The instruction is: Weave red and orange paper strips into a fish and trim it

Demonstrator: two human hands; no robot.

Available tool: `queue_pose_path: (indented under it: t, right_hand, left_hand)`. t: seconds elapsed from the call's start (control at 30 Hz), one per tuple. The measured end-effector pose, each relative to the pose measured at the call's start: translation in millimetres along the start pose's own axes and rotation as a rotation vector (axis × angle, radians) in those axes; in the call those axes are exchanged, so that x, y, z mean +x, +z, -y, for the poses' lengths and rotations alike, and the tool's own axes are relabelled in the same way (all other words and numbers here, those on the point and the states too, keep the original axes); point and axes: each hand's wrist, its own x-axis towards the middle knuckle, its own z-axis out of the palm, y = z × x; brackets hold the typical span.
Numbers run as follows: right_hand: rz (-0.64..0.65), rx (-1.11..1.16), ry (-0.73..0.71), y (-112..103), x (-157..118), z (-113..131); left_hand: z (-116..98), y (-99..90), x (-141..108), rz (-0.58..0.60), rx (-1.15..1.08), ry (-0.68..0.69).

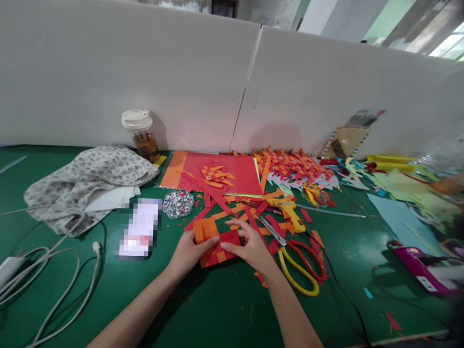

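Okay, so a woven paper piece (210,256) in orange and red was being held in both hands, around the front middle of the green worktop (219,315). Its left side was gripped by the left hand (187,251), thumb laid over the front, the other fingers mostly hidden behind. Its right side was pinched by the right hand (256,248), thumb on the red part, index finger stuck out loosely around the top edge. So the fingers were pretty much closed on the paper at both sides, though how hard it was being squeezed couldn't be told.

Just past the hands, a mess of red and orange paper strips (218,199) was scattered about. Some scissors (283,242), one handle loop red and one yellow, were parked just beside the right hand, blades pointed away over the strips. A yellow glue gun (289,214) was set a bit behind them. Left of the strips, a round tub (178,204) was filled with tiny black-and-white bits, and a pixelated phone (141,229) was placed near it.

Further back, a small woven shape (217,174) was laid on red sheets (247,169), with loads of similar woven pieces (293,163) bunched up to the right.
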Motion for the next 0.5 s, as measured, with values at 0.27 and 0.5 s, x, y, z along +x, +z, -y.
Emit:
queue_pose_path:
  t: [0.27,0.5]
  right_hand:
    - [-0.075,0.046,0.003,-0.3,2.1,-5.0]
    - [-0.116,0.105,0.03,-0.7,3.0,-5.5]
  left_hand:
    - [-2.1,1.1,-0.2,0.021,-0.078,-0.002]
    - [-1.6,0.0,0.1,0.031,-0.05,0.014]
